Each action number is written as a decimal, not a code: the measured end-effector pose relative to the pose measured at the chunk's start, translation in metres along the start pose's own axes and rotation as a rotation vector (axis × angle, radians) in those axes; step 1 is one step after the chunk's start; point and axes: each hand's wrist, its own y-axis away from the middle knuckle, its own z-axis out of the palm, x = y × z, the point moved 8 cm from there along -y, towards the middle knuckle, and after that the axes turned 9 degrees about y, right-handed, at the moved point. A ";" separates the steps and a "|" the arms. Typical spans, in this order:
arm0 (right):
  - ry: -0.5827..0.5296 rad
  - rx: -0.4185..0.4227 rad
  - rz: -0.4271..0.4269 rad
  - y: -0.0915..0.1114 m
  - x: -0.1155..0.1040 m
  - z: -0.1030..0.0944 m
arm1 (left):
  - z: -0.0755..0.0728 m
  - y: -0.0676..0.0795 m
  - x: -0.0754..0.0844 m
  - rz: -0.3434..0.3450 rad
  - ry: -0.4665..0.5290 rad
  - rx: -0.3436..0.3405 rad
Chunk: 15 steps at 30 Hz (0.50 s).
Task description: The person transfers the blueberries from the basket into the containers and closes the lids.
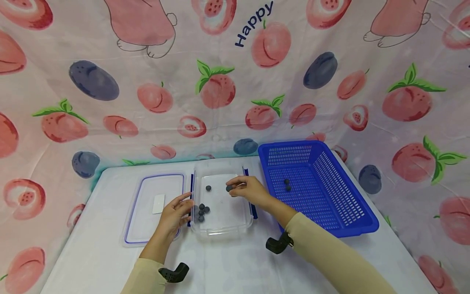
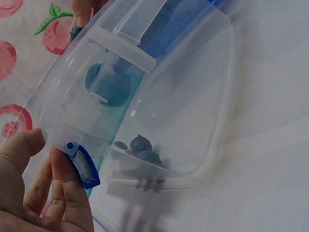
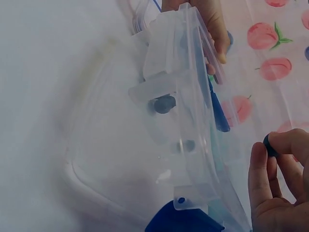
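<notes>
The right grip (image 1: 253, 191), drawn nearly together, pinches one blueberry (image 1: 229, 188) above the clear plastic box (image 1: 225, 216), right of the loose blueberries (image 1: 201, 212) inside; the left grip (image 1: 173, 215) holds the box's left rim.

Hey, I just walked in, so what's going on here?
A person's right hand pinches a blueberry over a clear container, while their left hand touches the container's left side. Several more blueberries lie inside it, and two others sit in the blue basket to the right. A clear lid with a blue border lies on the table at left.
</notes>
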 end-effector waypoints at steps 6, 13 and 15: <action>0.022 0.000 0.000 -0.002 0.002 0.006 | 0.000 -0.002 -0.001 0.000 0.007 -0.001; 0.034 0.020 0.019 -0.003 -0.003 0.009 | 0.000 -0.002 -0.001 -0.009 0.011 -0.006; 0.044 0.030 0.036 -0.006 -0.003 0.010 | 0.000 -0.002 0.000 -0.009 0.012 -0.008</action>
